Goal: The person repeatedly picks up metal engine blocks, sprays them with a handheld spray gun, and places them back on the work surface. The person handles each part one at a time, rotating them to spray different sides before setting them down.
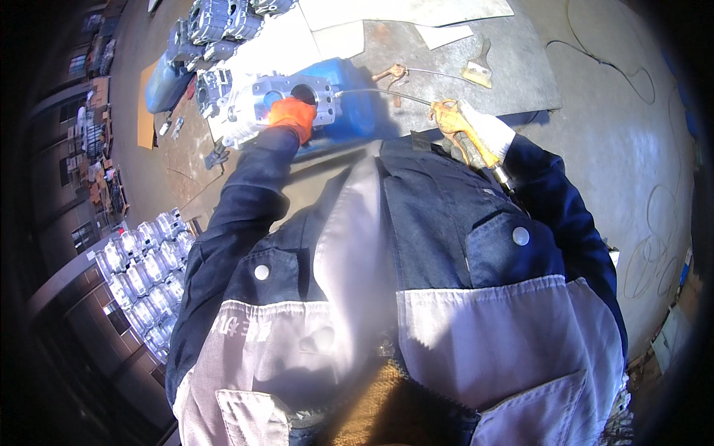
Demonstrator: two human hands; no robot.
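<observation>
My left hand (293, 119), in an orange glove, grips a silvery metal casting (324, 100) with round bores, beside its large dark opening. The casting lies on its side against a blue plastic container (354, 104). My right hand (491, 134), in a white glove, is closed around a yellow air blow gun (455, 123). The gun's long thin nozzle points left, and its tip is close to the casting's right face. A hose fitting shows at the lower end of the gun's handle.
The grey metal table (520, 74) carries a second blow gun (392, 73), a brush (480, 67) and white sheets (338, 41). Several dark castings (216, 22) stand at the far left, near another blue container (165, 83). Shiny castings (149, 275) are stacked lower left. A hose (606, 59) lies on the floor at right.
</observation>
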